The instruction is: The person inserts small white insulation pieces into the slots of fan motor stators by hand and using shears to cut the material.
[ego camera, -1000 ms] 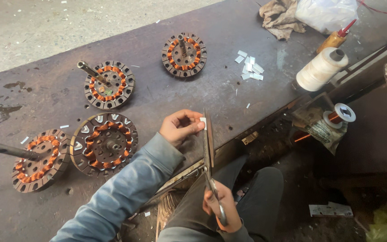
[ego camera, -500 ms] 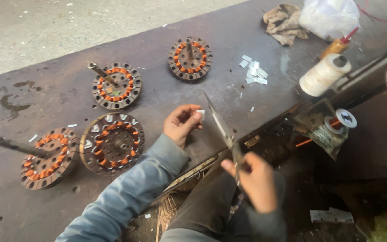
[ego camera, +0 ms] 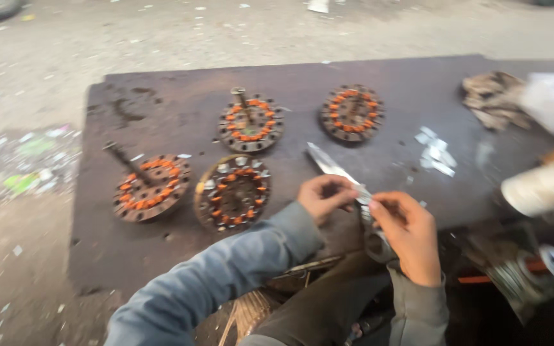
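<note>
At the near edge of the dark worn tabletop, the right hand has swung in to meet the left hand; both now pinch a small white slip beside long steel scissors (copper-wound stators nearby).

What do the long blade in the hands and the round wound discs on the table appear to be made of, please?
Blade: seemingly bare steel, grey with a bright glint. Discs: dark, dull metal rims, probably iron or steel, ringed with orange coils that look like copper wire; blur leaves this uncertain.
</note>
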